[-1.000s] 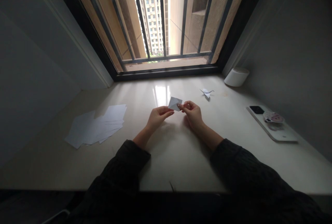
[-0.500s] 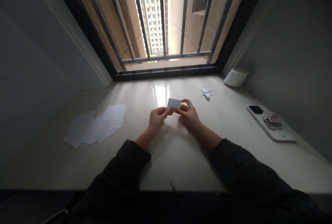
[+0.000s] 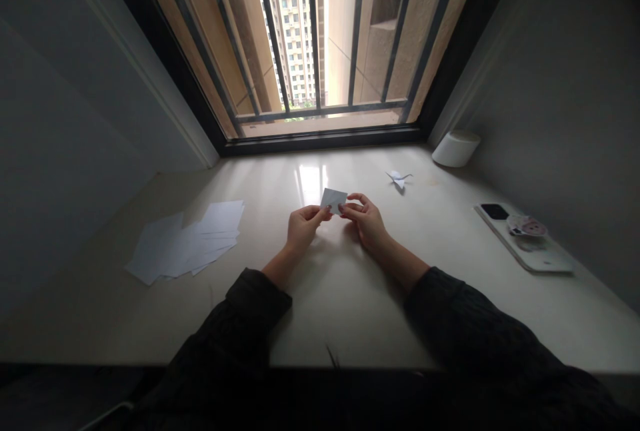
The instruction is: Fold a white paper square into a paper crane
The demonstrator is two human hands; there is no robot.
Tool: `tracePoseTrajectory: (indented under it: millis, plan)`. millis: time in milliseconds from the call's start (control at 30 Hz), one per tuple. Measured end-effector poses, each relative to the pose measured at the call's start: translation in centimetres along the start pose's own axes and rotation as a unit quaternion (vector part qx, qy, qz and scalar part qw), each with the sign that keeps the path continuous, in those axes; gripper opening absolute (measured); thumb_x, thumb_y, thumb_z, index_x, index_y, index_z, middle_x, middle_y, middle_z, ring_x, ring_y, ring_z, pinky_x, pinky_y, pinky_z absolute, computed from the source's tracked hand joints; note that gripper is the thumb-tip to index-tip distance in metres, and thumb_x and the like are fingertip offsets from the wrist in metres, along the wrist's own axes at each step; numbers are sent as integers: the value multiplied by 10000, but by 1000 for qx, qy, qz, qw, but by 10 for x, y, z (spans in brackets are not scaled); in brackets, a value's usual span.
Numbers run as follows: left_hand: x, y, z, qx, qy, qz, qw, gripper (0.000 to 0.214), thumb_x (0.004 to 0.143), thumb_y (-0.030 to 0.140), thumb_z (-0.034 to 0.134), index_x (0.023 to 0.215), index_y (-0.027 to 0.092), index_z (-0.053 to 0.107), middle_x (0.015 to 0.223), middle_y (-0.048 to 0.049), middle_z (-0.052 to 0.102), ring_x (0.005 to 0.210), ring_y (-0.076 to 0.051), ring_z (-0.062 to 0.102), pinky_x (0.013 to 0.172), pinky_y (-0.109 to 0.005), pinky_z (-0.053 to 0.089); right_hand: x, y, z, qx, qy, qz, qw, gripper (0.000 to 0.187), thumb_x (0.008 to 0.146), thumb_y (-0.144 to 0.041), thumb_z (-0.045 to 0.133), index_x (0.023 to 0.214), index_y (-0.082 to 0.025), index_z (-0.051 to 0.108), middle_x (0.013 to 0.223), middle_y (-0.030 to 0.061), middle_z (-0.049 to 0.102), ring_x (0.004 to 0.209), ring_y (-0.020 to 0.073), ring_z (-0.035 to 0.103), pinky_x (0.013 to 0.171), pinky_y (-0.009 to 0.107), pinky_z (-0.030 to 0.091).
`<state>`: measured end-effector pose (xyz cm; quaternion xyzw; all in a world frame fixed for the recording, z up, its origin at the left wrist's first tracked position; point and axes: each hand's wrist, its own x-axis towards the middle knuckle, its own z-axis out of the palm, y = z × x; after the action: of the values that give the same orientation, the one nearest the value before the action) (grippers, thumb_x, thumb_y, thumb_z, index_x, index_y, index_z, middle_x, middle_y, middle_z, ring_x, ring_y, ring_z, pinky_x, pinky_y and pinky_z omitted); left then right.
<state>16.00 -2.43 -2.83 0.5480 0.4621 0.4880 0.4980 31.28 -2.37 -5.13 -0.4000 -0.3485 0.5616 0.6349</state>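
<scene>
A small folded piece of white paper (image 3: 334, 199) is held up between both hands, a little above the pale sill. My left hand (image 3: 304, 223) pinches its lower left edge between thumb and fingers. On the right side, my right hand (image 3: 366, 219) has its thumb pressed on the paper's face, with the fingers curled behind. How many layers the paper has cannot be made out. Beyond my right hand, a folded paper crane (image 3: 398, 179) rests on the sill.
Several loose white paper sheets (image 3: 175, 244) lie overlapping at the left. At the right is a phone (image 3: 543, 254) with a round decorated grip on its back. A white roll (image 3: 456, 148) stands in the far right corner, near the barred window (image 3: 320, 131).
My right thumb has moved apart from the left one, rightward along the paper, so more of the paper's face shows. The paper has shifted slightly left.
</scene>
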Motion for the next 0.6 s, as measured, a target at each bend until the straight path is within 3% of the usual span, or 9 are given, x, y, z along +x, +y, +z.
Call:
tracePoseTrajectory:
  millis: [200,367,467,533,600]
  plan:
    - [2,-3,-2,33,9,26,999,322,723,462,677,770,147,726,730,-76,716,708,-186,654,655,-280,470,3,2,-3,-41,-19,-26,999,429,617,-371,778,955,-215,565,734,11,693,672,159,616,707,327,466]
    - [4,-8,-8,139,56,107,983,313,762,484,634,764,185,729,739,-42,720,696,-169,646,627,-256,463,0,-3,-2,-154,-13,-147,977,358,731,-428,677,1026,-244,592,925,28,636,799,162,587,727,316,470]
    - [2,-7,-10,221,72,150,961,269,778,479,623,820,241,741,807,-20,736,684,-162,651,616,-253,464,-7,-8,1,-243,16,-214,946,424,731,-404,694,1114,-258,586,720,-28,550,651,130,514,657,283,447]
    - [0,-6,-11,265,80,172,945,237,780,470,629,832,270,745,836,-12,741,687,-167,660,624,-261,466,-12,-11,4,-259,-4,-225,939,494,733,-379,704,1190,-263,555,594,-67,481,552,116,459,599,271,425]
    - [-2,-5,-11,301,87,196,929,203,782,454,636,835,293,748,844,-7,743,711,-179,672,640,-272,465,-14,-11,5,-264,-37,-218,939,450,764,-375,676,1186,-259,571,551,-74,468,513,113,451,564,268,414]
